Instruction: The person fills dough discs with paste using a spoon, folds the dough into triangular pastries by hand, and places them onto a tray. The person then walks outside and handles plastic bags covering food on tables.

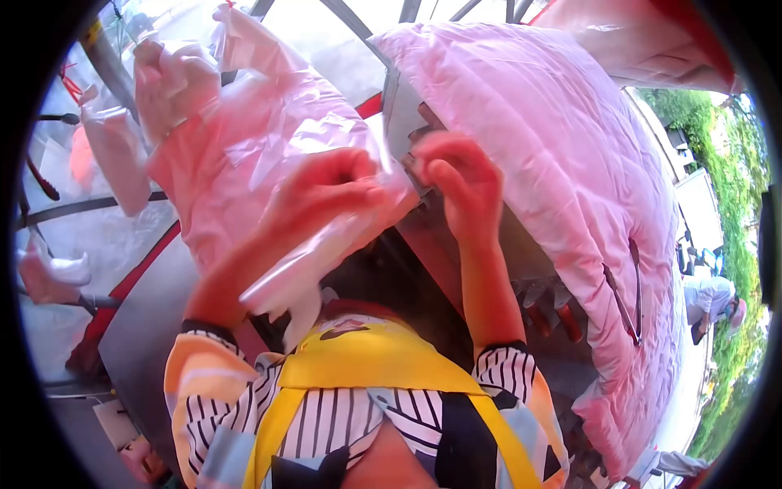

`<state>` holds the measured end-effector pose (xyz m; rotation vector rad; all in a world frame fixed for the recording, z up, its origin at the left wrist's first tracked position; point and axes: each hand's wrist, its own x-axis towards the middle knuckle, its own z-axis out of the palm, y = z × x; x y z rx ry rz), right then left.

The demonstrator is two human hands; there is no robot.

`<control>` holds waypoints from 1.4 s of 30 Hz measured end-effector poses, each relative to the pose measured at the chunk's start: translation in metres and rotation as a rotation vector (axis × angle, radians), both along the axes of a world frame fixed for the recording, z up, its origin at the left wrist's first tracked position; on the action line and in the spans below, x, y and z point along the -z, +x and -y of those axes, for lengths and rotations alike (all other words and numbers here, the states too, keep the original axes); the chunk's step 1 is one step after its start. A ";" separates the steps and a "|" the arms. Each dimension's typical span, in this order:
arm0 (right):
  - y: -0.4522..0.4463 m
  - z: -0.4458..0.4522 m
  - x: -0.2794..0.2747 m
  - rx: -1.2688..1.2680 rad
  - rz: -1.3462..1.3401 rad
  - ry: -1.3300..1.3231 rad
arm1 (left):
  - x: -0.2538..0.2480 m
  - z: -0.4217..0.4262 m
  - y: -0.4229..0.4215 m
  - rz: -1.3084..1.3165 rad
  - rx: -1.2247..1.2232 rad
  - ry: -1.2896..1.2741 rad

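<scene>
My left hand [340,183] is closed in a pinch over a shiny pinkish clear plastic bag [281,134], which hangs at the upper left and stretches toward my chest. Whatever lies between those fingertips is too blurred to make out. A little to the right, my right hand [460,167] is raised with its fingers curled in, beside the bag's lower right corner. Motion smears its fingertips, and any small thing in them is hidden. The two hands are apart. Beyond my right hand spreads a puffy pink quilted cover [538,138].
A dark long-handled tool [623,301] lies on the cover. Red-topped containers [562,314] stand below the cover's edge. More plastic bags [118,151] hang at far left. Metal bars cross overhead. A person [709,301] is outside at right, near greenery.
</scene>
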<state>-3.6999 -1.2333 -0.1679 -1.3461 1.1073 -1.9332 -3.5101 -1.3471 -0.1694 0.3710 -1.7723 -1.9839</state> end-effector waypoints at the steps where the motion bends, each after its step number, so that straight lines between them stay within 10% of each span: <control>1: -0.005 -0.027 0.002 -0.027 0.077 0.109 | 0.004 -0.015 -0.018 0.002 -0.011 -0.041; 9: -0.048 -0.151 0.065 -0.215 0.600 0.502 | 0.042 -0.148 -0.114 0.055 -0.168 -0.936; 16: -0.064 -0.191 0.115 -0.046 0.923 0.232 | 0.068 -0.169 -0.135 0.085 -0.043 -0.077; 19: -0.055 -0.189 0.087 0.076 1.191 0.194 | 0.081 -0.167 -0.139 0.415 -0.172 -0.377; 20: -0.060 -0.191 0.093 0.056 1.318 0.107 | 0.113 -0.151 -0.143 0.053 -0.147 0.349; 22: -0.081 -0.201 0.115 0.011 1.564 -0.073 | 0.157 -0.108 -0.137 -0.040 -0.367 0.606; 26: -0.112 -0.224 0.129 -0.242 1.126 -0.104 | 0.192 -0.001 -0.054 0.220 -0.893 0.142; 29: -0.101 -0.208 0.106 0.014 0.721 0.240 | 0.073 -0.050 -0.013 0.068 -0.528 -0.277; 34: -0.057 -0.149 0.045 -0.290 0.409 0.397 | 0.041 -0.142 -0.109 0.202 0.227 -1.229; 37: -0.081 -0.152 0.042 -0.168 -0.569 0.253 | 0.116 -0.089 -0.089 0.466 -0.180 -1.038; 42: -0.090 -0.164 0.175 0.314 -1.441 1.092 | 0.150 -0.051 -0.054 0.651 -0.373 -1.010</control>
